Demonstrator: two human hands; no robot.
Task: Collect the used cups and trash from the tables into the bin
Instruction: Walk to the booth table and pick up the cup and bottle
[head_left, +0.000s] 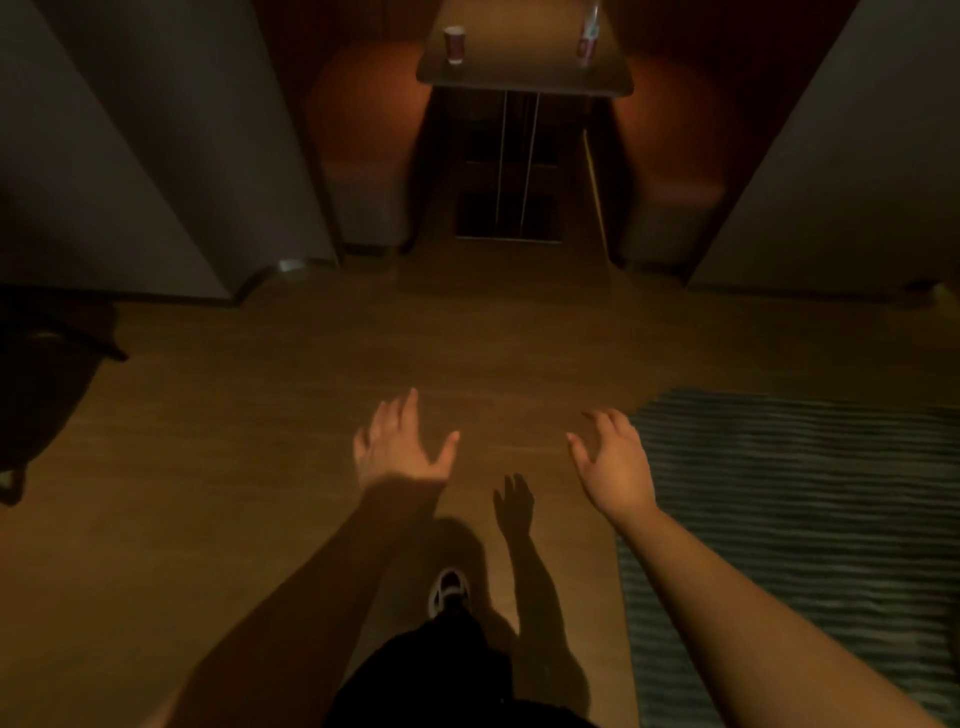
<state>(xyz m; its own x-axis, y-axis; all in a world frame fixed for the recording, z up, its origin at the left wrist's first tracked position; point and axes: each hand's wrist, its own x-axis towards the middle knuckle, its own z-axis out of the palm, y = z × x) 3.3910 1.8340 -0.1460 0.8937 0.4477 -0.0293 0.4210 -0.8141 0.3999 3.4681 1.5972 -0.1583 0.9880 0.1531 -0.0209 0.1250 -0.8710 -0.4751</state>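
— Red paper cup (454, 45) on the far table (524, 83), another cup (587, 48) opposite. Heavy?

— Likely light and crushable; grip the sides gently, mid-height. Left hand (397, 452) and right hand (615, 462) hover empty, fingers spread, well short of it.

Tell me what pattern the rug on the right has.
The rug has narrow dark-and-light stripes running across it, seen in the head view.

I stand on a wooden floor (260, 467) in dim, warm light. A striped rug (805, 493) lies to my right. Ahead, grey partition walls (130, 156) frame a booth: two orange seats (363, 130) flank a counter (524, 78) on thin metal legs (501, 156). A dark chair (47, 389) sits at my left.
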